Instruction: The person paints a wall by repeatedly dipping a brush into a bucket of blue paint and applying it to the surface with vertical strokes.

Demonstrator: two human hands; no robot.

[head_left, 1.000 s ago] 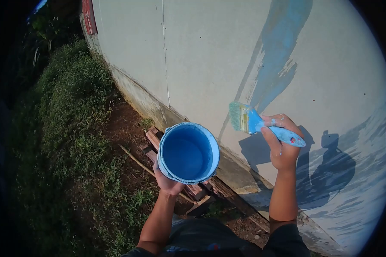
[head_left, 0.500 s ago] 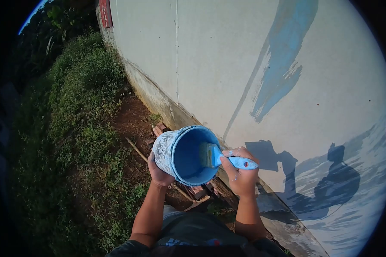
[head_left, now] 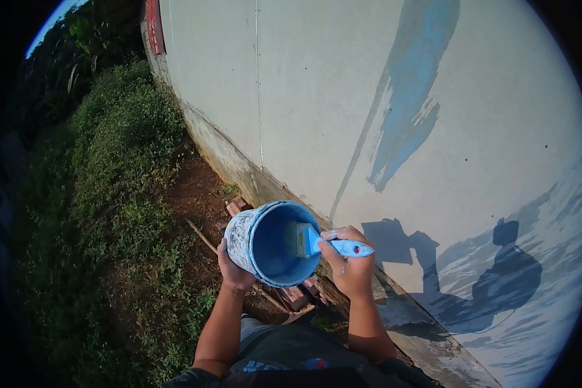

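My left hand supports a paint-smeared bucket from its left side and underside, the mouth tilted toward me. Blue coats the inside of the bucket. In my right hand is a blue paintbrush, gripped by its handle with fingers and thumb closed round it. Its bristles reach inside the bucket's mouth, near the right inner wall. Flecks of pale blue paint stick to the fingers of my right hand.
A pale wall rises ahead and to the right, with a blue painted streak and my shadow on it. Green weeds cover the slope on the left. Bricks and wood pieces lie on the ground below the bucket.
Both hands, the bucket and the brush sit slightly further left and lower in view, and the wall has shifted similarly. The brush stays inside the bucket's mouth.
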